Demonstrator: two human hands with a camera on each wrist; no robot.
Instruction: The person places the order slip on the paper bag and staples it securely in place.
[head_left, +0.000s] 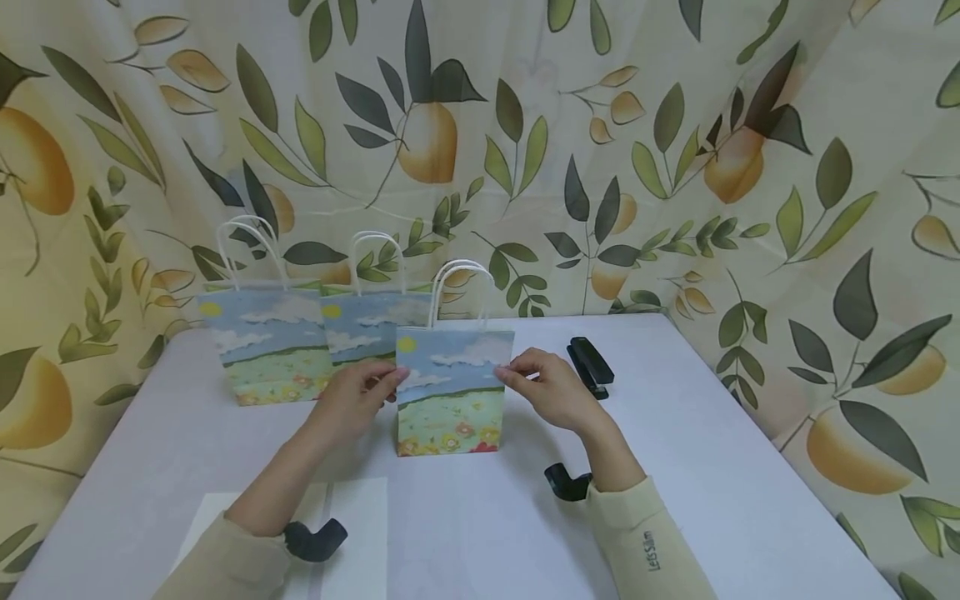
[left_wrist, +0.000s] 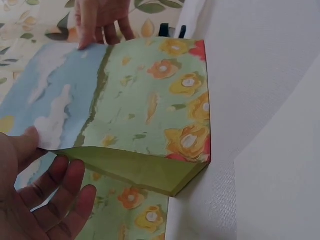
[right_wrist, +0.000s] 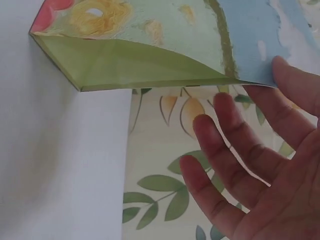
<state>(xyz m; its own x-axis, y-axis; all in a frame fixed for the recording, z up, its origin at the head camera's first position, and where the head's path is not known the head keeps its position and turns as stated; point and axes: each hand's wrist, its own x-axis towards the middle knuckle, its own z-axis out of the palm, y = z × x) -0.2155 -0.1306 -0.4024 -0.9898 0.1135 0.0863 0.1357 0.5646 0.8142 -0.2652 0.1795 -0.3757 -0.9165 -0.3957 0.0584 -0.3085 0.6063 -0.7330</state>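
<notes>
Before a cream curtain with orange fruit and green leaves [head_left: 540, 208], the head view shows a white table [head_left: 712, 475] where the left hand [head_left: 352, 404] and right hand [head_left: 551, 387] pinch opposite side edges of a standing blue-and-green paper bag with painted flowers [head_left: 450, 367], which partly hides a similar bag [head_left: 360, 333]. In the left wrist view, a small black shape [left_wrist: 164, 30] beyond the bag is hard to identify. The right wrist view crops the bag's front, its olive-green side panel [right_wrist: 120, 65] folding inward.

The blue-and-green rectangular paper bag [head_left: 450, 375] nearest the front edge of the white worktop [head_left: 712, 467] bears white clouds and orange-yellow flowers; the oblong stapler [head_left: 590, 363] is black.
</notes>
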